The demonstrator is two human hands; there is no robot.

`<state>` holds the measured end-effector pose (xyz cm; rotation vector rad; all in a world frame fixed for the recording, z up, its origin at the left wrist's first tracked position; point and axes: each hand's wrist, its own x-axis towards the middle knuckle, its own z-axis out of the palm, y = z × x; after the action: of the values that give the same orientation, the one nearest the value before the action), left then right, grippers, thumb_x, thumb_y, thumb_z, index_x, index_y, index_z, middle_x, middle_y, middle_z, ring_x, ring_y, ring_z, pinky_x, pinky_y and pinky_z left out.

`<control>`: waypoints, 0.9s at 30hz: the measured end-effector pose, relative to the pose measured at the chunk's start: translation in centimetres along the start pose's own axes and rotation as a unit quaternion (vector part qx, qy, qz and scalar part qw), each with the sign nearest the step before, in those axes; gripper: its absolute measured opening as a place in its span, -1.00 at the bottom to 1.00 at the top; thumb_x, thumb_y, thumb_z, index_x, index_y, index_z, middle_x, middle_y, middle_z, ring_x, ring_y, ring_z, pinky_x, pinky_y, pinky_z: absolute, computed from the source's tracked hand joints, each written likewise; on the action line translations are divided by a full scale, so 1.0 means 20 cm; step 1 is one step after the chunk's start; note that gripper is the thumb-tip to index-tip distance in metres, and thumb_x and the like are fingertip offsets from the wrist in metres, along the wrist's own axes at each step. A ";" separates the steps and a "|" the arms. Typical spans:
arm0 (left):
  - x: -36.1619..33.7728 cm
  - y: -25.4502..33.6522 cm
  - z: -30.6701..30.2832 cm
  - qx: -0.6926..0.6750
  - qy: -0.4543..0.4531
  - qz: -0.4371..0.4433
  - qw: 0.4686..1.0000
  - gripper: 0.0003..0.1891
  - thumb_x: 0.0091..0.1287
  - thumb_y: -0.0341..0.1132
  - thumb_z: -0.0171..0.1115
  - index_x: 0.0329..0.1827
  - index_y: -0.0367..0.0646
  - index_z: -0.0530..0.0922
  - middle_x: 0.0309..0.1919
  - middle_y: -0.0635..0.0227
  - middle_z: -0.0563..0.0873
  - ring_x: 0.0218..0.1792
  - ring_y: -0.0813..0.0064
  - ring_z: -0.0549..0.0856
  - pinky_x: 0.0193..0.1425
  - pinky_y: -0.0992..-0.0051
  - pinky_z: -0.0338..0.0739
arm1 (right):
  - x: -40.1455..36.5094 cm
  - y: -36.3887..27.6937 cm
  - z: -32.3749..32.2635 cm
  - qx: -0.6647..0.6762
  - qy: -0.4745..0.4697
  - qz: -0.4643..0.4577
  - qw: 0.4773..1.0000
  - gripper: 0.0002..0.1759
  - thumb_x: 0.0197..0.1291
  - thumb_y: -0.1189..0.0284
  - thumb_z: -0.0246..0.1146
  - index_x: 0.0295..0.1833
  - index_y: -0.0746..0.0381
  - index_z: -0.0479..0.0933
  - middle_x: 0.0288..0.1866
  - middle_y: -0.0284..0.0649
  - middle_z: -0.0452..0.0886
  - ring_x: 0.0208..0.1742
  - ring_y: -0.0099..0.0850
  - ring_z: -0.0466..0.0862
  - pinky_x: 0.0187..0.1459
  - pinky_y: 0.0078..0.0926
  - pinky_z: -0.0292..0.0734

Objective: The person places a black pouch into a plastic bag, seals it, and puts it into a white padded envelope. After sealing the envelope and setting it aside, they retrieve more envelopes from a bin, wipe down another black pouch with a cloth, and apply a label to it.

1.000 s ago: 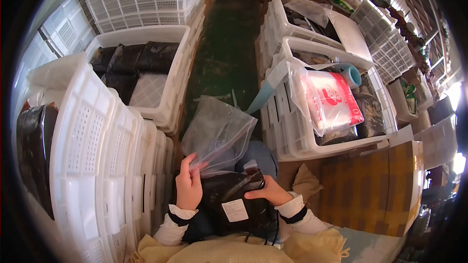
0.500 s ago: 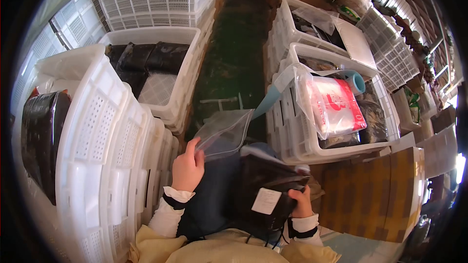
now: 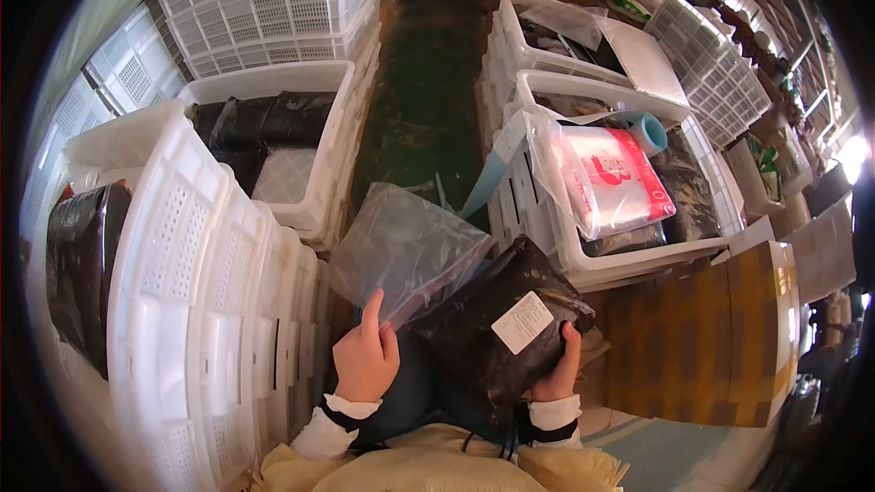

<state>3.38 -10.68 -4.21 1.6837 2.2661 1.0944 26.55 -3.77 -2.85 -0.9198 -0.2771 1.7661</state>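
Observation:
Over my lap, my left hand grips the lower edge of a clear plastic zip bag, index finger pointing up along it. The bag spreads away from me and looks flat. My right hand is closed on the right side of a dark plastic-wrapped package, thumb on top and the other fingers hidden beneath. A white printed label is stuck on the package's upper face. The package's far left corner overlaps the bag's near edge in this view.
White crates are stacked at left, one holding dark packages. At right, a pack of bags with red print lies on a filled crate, beside a blue tape roll. A taped cardboard box stands at near right.
The clear bag has opened out wider and flatter, and my left hand is lower and nearer me. The dark package has turned and its label now lies farther up and right.

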 end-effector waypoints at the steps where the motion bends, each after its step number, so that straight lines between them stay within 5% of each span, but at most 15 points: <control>1: -0.01 0.01 0.00 0.007 0.001 0.006 1.000 -0.45 0.08 -0.48 0.14 0.22 -0.20 0.33 -0.66 0.20 0.55 -0.65 0.20 0.57 -0.54 0.32 0.44 | 0.00 0.01 -0.01 0.009 0.008 0.000 1.000 -0.48 0.12 0.09 0.17 0.06 0.24 0.45 0.01 -0.25 0.57 0.02 -0.32 0.55 0.11 -0.38 0.40; 13: -0.18 0.19 0.04 -0.009 -0.047 0.059 0.997 -0.32 -0.03 -0.46 0.15 0.28 -0.27 0.27 -0.73 0.31 0.52 -0.74 0.30 0.53 -0.64 0.40 0.41 | 0.11 0.10 0.02 0.063 -0.007 -0.025 0.998 -0.51 0.16 0.12 0.14 0.10 0.20 0.43 0.06 -0.26 0.54 0.07 -0.33 0.52 0.15 -0.35 0.36; 27: -0.23 0.24 0.08 -0.063 -0.049 0.078 0.994 -0.48 0.03 -0.43 0.26 0.08 -0.30 0.31 -0.77 0.35 0.52 -0.76 0.37 0.56 -0.67 0.47 0.40 | 0.17 0.16 0.09 0.086 0.007 -0.027 0.996 -0.54 0.12 0.15 0.21 0.06 0.21 0.46 0.01 -0.30 0.56 0.03 -0.38 0.54 0.12 -0.42 0.38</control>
<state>9.61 -13.43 -3.92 1.8437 1.9916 1.1316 22.57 -1.56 -5.13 -0.7932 -0.1364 1.7046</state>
